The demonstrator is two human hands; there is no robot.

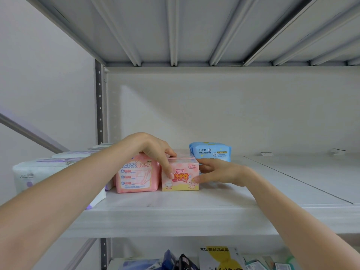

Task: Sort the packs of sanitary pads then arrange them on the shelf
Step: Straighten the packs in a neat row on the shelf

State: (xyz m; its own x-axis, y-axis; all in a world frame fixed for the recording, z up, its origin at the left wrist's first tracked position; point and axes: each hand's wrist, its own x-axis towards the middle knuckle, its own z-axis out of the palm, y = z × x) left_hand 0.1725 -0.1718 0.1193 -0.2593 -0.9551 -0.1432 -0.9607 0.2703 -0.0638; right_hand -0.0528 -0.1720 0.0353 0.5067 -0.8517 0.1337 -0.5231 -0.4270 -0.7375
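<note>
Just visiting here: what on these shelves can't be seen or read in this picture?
Head view:
- white and purple packs: partly hidden behind the left forearm.
- pink and yellow box: front print partly covered by the left hand and right hand.
- blue pack: small print too small to read.
- lower shelf packs: cut off by the bottom edge.
- small labels at the back: too small to read.

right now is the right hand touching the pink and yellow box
Touching. In the head view the right hand grips the pink and yellow box, a fingertip on its front.
</note>
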